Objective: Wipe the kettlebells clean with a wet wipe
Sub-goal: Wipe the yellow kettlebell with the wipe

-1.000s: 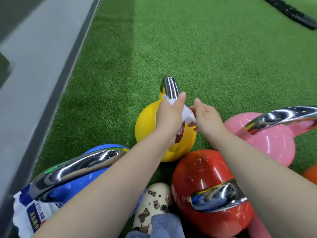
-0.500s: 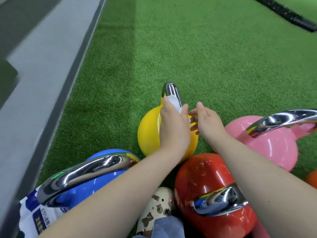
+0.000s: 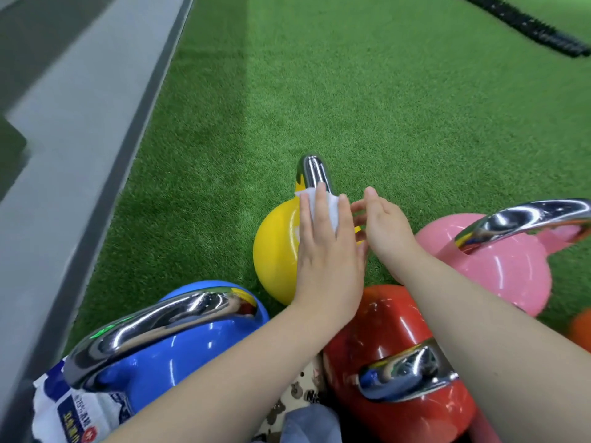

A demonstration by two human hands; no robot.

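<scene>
A yellow kettlebell (image 3: 275,247) with a chrome handle (image 3: 312,172) stands on the green turf in the middle. My left hand (image 3: 326,247) lies flat on its top with straight fingers and presses a white wet wipe (image 3: 323,206) against the base of the handle. Just right of it, my right hand (image 3: 383,225) hovers beside the kettlebell with relaxed fingers and holds nothing. Around it stand a blue kettlebell (image 3: 179,353), a red kettlebell (image 3: 399,388) and a pink kettlebell (image 3: 508,266), each with a chrome handle.
A wet-wipe pack (image 3: 73,410) lies at the lower left behind the blue kettlebell. A grey kerb (image 3: 64,148) runs along the left. A black strip (image 3: 527,30) crosses the turf at the far right. An orange object (image 3: 580,330) peeks in at the right edge.
My left hand went from gripping the wipe at the handle to lying flat on the yellow kettlebell with the wipe under its fingers. My right hand let go of the wipe and opened.
</scene>
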